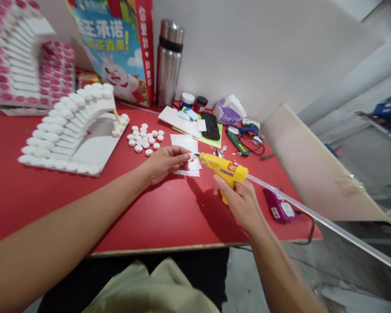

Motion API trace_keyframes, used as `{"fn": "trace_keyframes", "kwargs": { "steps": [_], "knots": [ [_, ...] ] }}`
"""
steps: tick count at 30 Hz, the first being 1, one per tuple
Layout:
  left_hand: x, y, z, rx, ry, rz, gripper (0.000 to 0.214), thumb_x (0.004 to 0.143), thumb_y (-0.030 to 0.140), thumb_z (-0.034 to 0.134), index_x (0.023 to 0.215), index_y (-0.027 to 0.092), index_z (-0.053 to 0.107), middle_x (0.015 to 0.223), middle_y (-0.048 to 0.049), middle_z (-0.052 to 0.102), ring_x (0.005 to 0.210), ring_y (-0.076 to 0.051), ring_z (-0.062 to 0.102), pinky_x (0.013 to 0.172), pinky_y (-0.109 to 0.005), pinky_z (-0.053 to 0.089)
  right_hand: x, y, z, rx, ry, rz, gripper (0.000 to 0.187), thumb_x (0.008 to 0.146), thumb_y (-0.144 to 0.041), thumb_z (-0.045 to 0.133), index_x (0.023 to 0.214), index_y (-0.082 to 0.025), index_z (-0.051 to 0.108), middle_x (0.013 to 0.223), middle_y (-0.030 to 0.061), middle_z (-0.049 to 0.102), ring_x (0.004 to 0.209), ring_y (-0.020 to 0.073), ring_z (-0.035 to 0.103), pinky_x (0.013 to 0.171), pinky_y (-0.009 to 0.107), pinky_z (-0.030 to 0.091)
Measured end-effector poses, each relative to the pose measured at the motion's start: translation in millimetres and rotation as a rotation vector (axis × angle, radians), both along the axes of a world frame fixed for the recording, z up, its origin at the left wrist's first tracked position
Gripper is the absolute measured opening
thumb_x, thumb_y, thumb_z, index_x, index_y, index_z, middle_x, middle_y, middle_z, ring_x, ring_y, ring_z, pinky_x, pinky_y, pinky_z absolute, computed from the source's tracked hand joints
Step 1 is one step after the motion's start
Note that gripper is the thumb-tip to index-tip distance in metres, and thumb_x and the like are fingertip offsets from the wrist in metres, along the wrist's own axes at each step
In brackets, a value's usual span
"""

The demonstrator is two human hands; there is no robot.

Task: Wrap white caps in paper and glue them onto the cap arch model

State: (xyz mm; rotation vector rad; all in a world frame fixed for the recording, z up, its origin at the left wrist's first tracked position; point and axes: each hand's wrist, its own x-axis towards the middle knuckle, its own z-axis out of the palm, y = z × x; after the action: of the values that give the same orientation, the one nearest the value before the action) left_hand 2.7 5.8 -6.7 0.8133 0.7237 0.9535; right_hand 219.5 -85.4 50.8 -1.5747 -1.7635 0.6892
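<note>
My right hand [239, 198] is wrapped round a yellow glue gun [223, 168] with a long clear glue stick [313, 213] trailing out its back to the right. The nozzle points left at a small white cap [192, 156] pinched in the fingers of my left hand [166, 161]. Both hands hover over the red table [52, 195], above white paper pieces [185, 143]. A pile of several loose white caps [144, 139] lies just behind my left hand. A white stepped model [71, 130] covered in caps stands at the left.
A pink-capped stepped model [26, 65] stands at the far left, a printed box [117, 48] and steel flask [168, 63] at the back. Paint jars [192, 102], black case [211, 126], green cutter [237, 143], cables and a purple device [280, 208] crowd the right side.
</note>
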Motion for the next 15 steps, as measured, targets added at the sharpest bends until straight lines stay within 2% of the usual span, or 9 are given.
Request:
{"fn": "trace_keyframes", "kwargs": {
  "steps": [6,15],
  "knots": [
    [-0.5,0.7,-0.2,-0.026,-0.003,0.0,0.043,0.061,0.038,0.098,0.084,0.012,0.073,0.074,-0.002,0.068,0.065,-0.012,0.065,0.068,-0.028,0.053,-1.1,-0.4,-1.2,0.01,-0.036,0.029,0.048,0.099,-0.05,0.059,0.06,-0.021,0.059,0.059,-0.0002,0.057,0.058,0.0162,0.053,0.064,0.032,0.041],
    [0.0,0.4,4.5,-0.074,-0.043,0.006,0.046,0.054,0.038,0.101,0.08,0.011,0.073,0.073,-0.002,0.07,0.062,-0.012,0.065,0.069,-0.03,0.057,2.6,-1.3,-4.5,0.002,-0.045,-0.011,0.053,0.099,-0.056,0.058,0.059,-0.021,0.057,0.059,0.0002,0.056,0.059,0.016,0.054,0.063,0.031,0.04]
  ]
}}
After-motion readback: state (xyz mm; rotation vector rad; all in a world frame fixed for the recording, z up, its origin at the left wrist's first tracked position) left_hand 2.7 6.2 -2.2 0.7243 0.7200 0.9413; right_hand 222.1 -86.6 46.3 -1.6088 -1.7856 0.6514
